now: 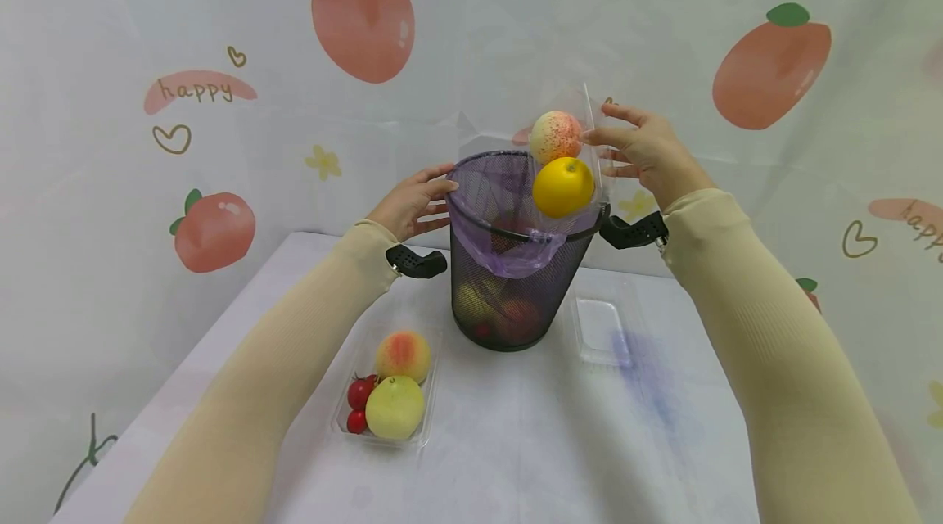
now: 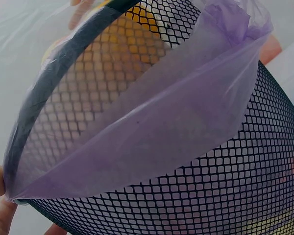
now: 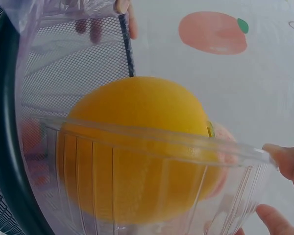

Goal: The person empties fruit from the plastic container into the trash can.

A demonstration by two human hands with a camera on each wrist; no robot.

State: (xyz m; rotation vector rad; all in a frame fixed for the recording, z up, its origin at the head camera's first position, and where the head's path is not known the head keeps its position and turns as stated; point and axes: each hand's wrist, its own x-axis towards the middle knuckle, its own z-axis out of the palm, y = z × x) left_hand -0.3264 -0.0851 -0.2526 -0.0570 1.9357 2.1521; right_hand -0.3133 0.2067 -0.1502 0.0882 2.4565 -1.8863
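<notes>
My left hand (image 1: 414,205) grips the rim of a black mesh trash can (image 1: 508,286) at its left side, over the purple bag (image 1: 519,258) lining it. In the right wrist view, my right hand (image 1: 648,149) pinches the edge of a clear plastic box (image 3: 161,147). This box is tipped on its side above the can's right rim. An orange (image 1: 563,187) and a speckled peach (image 1: 556,137) are at its mouth, the orange lower, over the opening. More fruit shows dimly through the mesh at the bottom.
A second clear box (image 1: 430,417) on the left of the white table (image 1: 508,458) holds a peach (image 1: 403,357), a pale yellow-green pear (image 1: 394,408) and small red fruits (image 1: 359,395). Another clear box (image 1: 602,332) lies right of the can. A fruit-printed cloth (image 1: 471,33) hangs behind.
</notes>
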